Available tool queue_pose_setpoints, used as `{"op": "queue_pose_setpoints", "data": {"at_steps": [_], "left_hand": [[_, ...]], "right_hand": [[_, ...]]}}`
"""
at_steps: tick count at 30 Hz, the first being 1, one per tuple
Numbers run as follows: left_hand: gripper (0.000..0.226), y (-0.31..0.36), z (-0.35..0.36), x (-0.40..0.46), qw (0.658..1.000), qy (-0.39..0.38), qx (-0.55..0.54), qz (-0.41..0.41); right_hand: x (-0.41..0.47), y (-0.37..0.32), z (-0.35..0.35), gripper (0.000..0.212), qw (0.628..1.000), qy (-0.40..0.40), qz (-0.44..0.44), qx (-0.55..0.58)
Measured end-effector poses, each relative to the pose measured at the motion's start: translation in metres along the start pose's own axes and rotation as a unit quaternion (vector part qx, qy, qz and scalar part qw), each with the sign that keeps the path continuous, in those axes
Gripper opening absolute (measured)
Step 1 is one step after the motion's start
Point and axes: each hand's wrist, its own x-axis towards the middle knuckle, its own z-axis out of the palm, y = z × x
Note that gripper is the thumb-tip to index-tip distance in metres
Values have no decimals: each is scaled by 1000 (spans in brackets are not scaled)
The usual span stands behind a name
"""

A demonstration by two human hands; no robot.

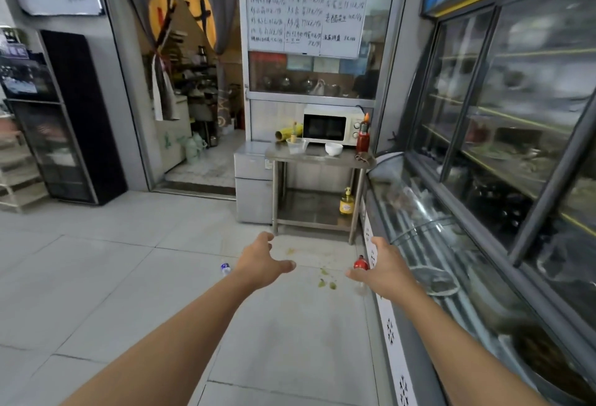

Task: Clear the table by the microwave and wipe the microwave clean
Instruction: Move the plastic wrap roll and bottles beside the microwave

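Tiled floor (161,260) lies between both wide, empty hands (left (261,262), right (383,268)) and the table (319,158); its bottle (225,268) could trip.

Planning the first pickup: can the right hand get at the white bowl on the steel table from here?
Probably not yet. The right hand is open over the floor, well short of the steel table. The white bowl sits unobstructed at the table's front.

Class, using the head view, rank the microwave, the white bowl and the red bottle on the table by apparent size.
1. microwave
2. red bottle
3. white bowl
All stand about equally far away.
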Motion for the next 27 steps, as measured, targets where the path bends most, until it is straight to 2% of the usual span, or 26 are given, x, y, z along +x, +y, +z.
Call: {"op": "queue_pose_setpoints", "data": {"at_steps": [8, 16, 27], "left_hand": [[78, 45, 18, 112, 1000, 24, -15, -7], [74, 59, 20, 217, 1000, 21, 3, 6], [78, 64, -30, 405, 999, -17, 3, 35]], "right_hand": [[130, 0, -17, 94, 999, -24, -21, -13], [237, -9, -14, 95, 999, -24, -30, -22], [403, -68, 27, 94, 1000, 14, -12, -6]]}}
